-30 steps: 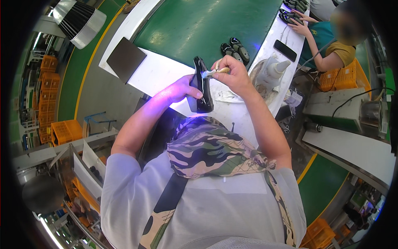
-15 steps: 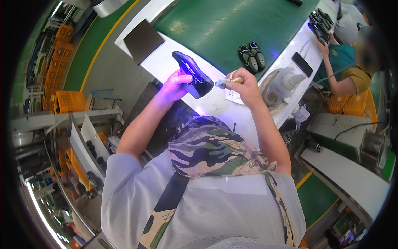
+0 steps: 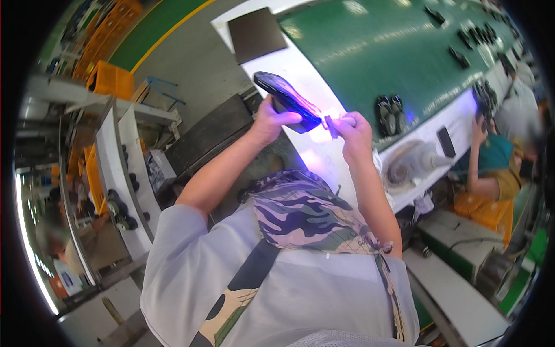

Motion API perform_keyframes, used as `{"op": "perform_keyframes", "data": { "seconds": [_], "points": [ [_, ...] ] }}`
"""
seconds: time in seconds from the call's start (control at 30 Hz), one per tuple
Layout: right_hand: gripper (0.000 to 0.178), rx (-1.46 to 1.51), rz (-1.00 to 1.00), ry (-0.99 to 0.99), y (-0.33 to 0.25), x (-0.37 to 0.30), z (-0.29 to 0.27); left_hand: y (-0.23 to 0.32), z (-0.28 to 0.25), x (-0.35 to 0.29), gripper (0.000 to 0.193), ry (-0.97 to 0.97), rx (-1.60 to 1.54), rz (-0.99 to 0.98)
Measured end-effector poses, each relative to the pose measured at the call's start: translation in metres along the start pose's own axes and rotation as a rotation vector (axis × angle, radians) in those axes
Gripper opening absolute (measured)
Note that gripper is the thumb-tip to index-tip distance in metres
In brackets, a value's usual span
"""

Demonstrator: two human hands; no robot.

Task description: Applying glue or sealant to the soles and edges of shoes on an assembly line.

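My left hand (image 3: 269, 123) is closed around a dark, glossy shoe (image 3: 287, 99), its thumb on the near side. Violet light shines over the shoe, which is tilted with one end low towards the right. At that low end, my right hand (image 3: 355, 134) pinches a small hand tool (image 3: 330, 126) with a pale bluish tip. The tip is at or very near the shoe's end; glare hides whether they touch. Right of my right hand, a pair of black shoes (image 3: 389, 114) stands on the green belt.
A white squeeze bottle (image 3: 429, 159) stands by a round container on the white table edge (image 3: 312, 69). A black phone (image 3: 446, 142) lies beyond it. A dark square board (image 3: 256, 36) lies at the far left. Another person (image 3: 491, 168) handles shoes at right.
My right hand has brought the small hand tool up to the low end of the shoe. The view has turned, so the table and belt appear shifted to the right.
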State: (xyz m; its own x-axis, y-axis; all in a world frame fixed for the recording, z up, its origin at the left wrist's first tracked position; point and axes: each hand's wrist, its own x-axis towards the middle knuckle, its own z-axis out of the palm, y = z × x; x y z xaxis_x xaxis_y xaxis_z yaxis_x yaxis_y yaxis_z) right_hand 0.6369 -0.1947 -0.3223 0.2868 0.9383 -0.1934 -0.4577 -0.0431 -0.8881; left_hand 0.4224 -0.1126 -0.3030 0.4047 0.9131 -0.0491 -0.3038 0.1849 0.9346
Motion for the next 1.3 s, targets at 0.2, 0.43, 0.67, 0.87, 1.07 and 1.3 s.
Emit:
{"op": "perform_keyframes", "data": {
  "seconds": [0.2,0.43,0.67,0.87,1.07,1.3],
  "points": [
    [0.01,0.073,0.125,-0.167,0.022,0.021,0.067,0.045,-0.055,-0.025,0.076,0.158,0.382,0.254],
    [0.011,0.155,0.2,-0.308,0.029,0.033,0.133,0.159,-0.173,-0.072,0.077,0.504,0.642,0.436],
    [0.01,0.019,0.319,-0.305,0.053,0.034,0.142,0.302,-0.395,-0.186,0.072,1.23,1.194,0.012],
    [0.015,0.103,0.358,-0.28,0.044,0.04,0.105,0.322,-0.524,-0.325,0.054,1.136,1.843,-0.783],
    [0.017,0.072,0.279,0.051,0.061,0.028,-0.031,0.09,-0.369,-0.073,0.066,0.641,1.153,-0.207],
    [0.021,0.148,0.2,0.336,0.032,-0.039,-0.109,-0.129,0.013,0.103,0.054,-0.298,0.559,-0.752]
  ]
}}
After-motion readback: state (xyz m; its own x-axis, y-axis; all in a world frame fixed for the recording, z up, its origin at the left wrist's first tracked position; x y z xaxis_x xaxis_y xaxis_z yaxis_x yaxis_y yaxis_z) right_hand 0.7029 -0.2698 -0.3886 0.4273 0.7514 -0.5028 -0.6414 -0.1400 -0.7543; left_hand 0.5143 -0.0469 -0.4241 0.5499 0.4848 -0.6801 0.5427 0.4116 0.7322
